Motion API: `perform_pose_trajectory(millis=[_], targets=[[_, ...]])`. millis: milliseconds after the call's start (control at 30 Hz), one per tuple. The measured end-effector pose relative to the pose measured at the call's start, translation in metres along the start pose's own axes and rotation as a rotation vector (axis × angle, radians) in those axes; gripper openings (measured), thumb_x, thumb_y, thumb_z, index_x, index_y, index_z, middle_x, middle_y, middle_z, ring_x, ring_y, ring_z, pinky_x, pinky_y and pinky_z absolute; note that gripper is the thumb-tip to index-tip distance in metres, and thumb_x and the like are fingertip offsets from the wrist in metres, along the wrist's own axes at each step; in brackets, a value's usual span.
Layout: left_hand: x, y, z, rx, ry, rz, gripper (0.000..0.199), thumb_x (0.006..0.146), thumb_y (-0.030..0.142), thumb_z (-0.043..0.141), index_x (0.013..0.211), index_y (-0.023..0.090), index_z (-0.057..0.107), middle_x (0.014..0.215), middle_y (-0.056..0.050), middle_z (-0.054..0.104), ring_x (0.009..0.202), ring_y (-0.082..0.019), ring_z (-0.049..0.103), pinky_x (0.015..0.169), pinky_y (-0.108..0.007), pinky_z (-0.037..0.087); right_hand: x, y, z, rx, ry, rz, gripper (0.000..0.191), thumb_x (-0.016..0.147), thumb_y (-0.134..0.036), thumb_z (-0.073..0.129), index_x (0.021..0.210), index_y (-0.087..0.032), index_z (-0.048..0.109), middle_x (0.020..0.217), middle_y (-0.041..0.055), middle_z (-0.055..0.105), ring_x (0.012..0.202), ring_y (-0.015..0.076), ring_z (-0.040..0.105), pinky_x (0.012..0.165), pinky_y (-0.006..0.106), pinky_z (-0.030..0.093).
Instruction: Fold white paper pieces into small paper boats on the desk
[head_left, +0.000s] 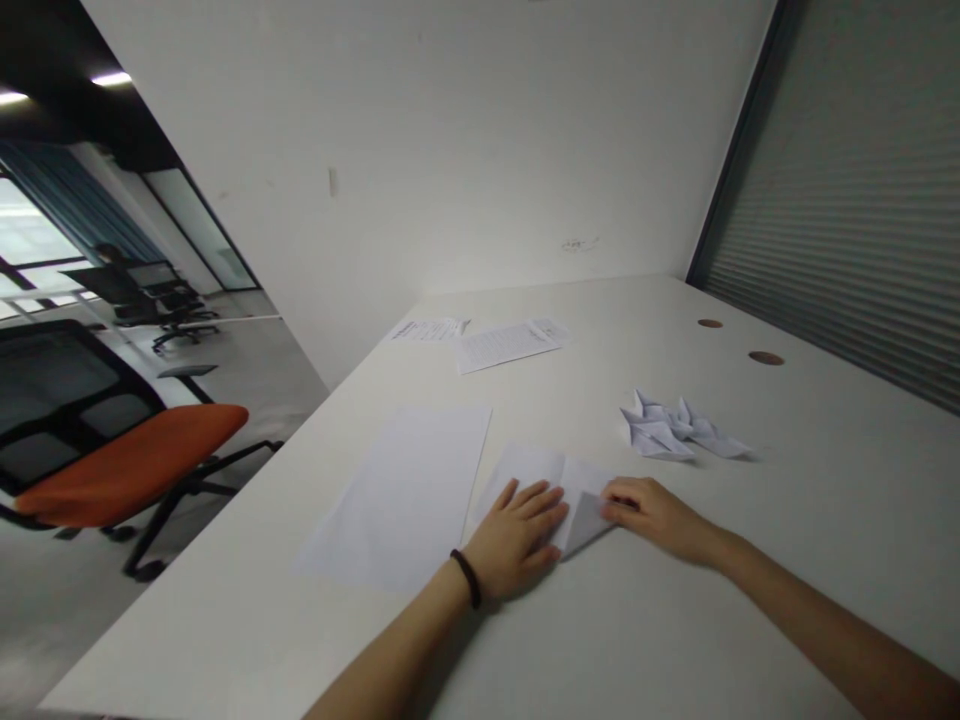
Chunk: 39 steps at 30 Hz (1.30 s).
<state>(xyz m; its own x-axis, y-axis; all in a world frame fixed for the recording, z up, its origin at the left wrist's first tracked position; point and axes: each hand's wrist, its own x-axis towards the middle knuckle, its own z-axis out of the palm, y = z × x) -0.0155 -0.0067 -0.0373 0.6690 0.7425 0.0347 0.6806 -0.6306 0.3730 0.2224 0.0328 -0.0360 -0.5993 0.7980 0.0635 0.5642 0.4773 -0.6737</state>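
White paper, partly folded, makes up the sheet [525, 465] under the person's two hands, at the near middle of the surface [675, 640]; a crease runs across it and a greyish triangular flap shows at its near right. The left hand [519, 540] lies flat on it with fingers spread, pressing rather than gripping, a dark band [467, 578] around the wrist. The right hand [652, 510] has thumb and fingers drawn together at the flap's right edge, seemingly pinching it. Just left of the sheet lies a larger plain sheet [409, 490], flat. To the right and farther off, a cluster of folded paper pieces [660, 430] sits with pointed tips standing up. Toward the far left of the surface are printed pages [510, 345] and, beside them, another printed sheet [426, 330]; their lines of text are too small to read. Two brownish round spots [766, 358] mark the far right. The white wall [487, 140] beyond carries a small illegible scrawl [579, 244]. A slatted blind [855, 200] stands on the right, and an office chair with an orange seat [135, 460] on the left.
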Motion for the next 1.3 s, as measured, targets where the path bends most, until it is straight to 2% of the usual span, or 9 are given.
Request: perform_pose_trajectory(millis=[100, 233, 300, 400, 500, 600, 733, 833, 1300], targets=[[-0.001, -0.006, -0.001, -0.074, 0.006, 0.010, 0.059, 0.080, 0.032, 0.050, 0.133, 0.020, 0.029, 0.137, -0.008, 0.033, 0.128, -0.022, 0.026, 0.106, -0.049, 0.010, 0.012, -0.001, 0.010, 0.019, 0.046, 0.097, 0.022, 0.080, -0.035, 0.048, 0.077, -0.017, 0.061, 0.075, 0.0013, 0.064, 0.069, 0.0163, 0.057, 0.064, 0.027, 0.041], [-0.005, -0.009, -0.007, -0.167, 0.018, 0.003, 0.063, 0.078, 0.029, 0.053, 0.134, 0.018, 0.026, 0.135, -0.011, 0.036, 0.123, -0.022, 0.034, 0.105, -0.047, 0.014, 0.018, -0.001, 0.020, -0.099, 0.133, 0.160, 0.021, 0.077, -0.035, 0.048, 0.073, -0.018, 0.060, 0.073, 0.0026, 0.064, 0.069, 0.0176, 0.056, 0.062, 0.027, 0.039], [-0.007, -0.008, -0.012, -0.196, 0.019, 0.016, 0.055, 0.079, 0.026, 0.053, 0.131, 0.021, 0.033, 0.129, -0.009, 0.044, 0.117, -0.021, 0.041, 0.104, -0.044, 0.019, 0.017, -0.002, 0.022, -0.155, 0.171, 0.176, 0.021, 0.078, -0.035, 0.047, 0.075, -0.018, 0.060, 0.076, 0.0042, 0.064, 0.071, 0.0184, 0.057, 0.064, 0.028, 0.039], [-0.010, -0.003, -0.019, -0.205, -0.024, 0.094, 0.036, 0.081, 0.024, 0.052, 0.117, 0.024, 0.051, 0.109, -0.005, 0.059, 0.105, -0.018, 0.050, 0.101, -0.038, 0.027, 0.016, -0.003, 0.023, -0.212, 0.186, 0.179, 0.023, 0.079, -0.034, 0.045, 0.079, -0.018, 0.060, 0.079, 0.0058, 0.065, 0.073, 0.0194, 0.058, 0.066, 0.030, 0.040], [-0.012, 0.001, -0.021, -0.172, -0.033, 0.134, 0.027, 0.081, 0.028, 0.054, 0.107, 0.024, 0.059, 0.098, -0.005, 0.060, 0.095, -0.018, 0.053, 0.096, -0.034, 0.032, 0.017, -0.002, 0.024, -0.237, 0.178, 0.141, 0.020, 0.080, -0.032, 0.045, 0.080, -0.018, 0.060, 0.080, 0.0053, 0.064, 0.074, 0.0192, 0.058, 0.068, 0.030, 0.041], [-0.012, 0.002, -0.019, -0.113, -0.031, 0.147, 0.029, 0.081, 0.031, 0.054, 0.108, 0.022, 0.059, 0.093, -0.007, 0.058, 0.087, -0.018, 0.053, 0.089, -0.032, 0.037, 0.017, 0.002, 0.025, -0.238, 0.215, 0.095, 0.015, 0.078, -0.027, 0.047, 0.077, -0.018, 0.059, 0.079, 0.0049, 0.062, 0.075, 0.0181, 0.057, 0.070, 0.029, 0.042], [-0.011, 0.002, -0.019, -0.051, -0.036, 0.143, 0.037, 0.080, 0.033, 0.054, 0.115, 0.021, 0.053, 0.090, -0.007, 0.058, 0.083, -0.019, 0.051, 0.084, -0.032, 0.039, 0.015, 0.007, 0.026, -0.227, 0.246, 0.072, 0.011, 0.077, -0.024, 0.050, 0.077, -0.018, 0.059, 0.078, 0.0047, 0.061, 0.077, 0.0182, 0.055, 0.072, 0.030, 0.042], [-0.011, 0.003, -0.019, 0.004, -0.055, 0.138, 0.035, 0.080, 0.033, 0.053, 0.112, 0.019, 0.054, 0.084, -0.006, 0.056, 0.082, -0.019, 0.050, 0.083, -0.031, 0.039, 0.014, 0.006, 0.026, -0.225, 0.246, 0.062, 0.011, 0.078, -0.024, 0.050, 0.078, -0.018, 0.058, 0.079, 0.0050, 0.061, 0.079, 0.0182, 0.055, 0.074, 0.031, 0.042], [-0.011, 0.006, -0.015, 0.139, -0.090, 0.194, 0.039, 0.082, 0.033, 0.050, 0.117, 0.016, 0.050, 0.082, -0.007, 0.059, 0.079, -0.020, 0.054, 0.092, -0.037, 0.033, 0.018, 0.005, 0.029, -0.256, 0.220, 0.085, 0.015, 0.082, -0.027, 0.044, 0.077, -0.017, 0.055, 0.078, 0.0044, 0.062, 0.075, 0.0183, 0.055, 0.070, 0.031, 0.040]])
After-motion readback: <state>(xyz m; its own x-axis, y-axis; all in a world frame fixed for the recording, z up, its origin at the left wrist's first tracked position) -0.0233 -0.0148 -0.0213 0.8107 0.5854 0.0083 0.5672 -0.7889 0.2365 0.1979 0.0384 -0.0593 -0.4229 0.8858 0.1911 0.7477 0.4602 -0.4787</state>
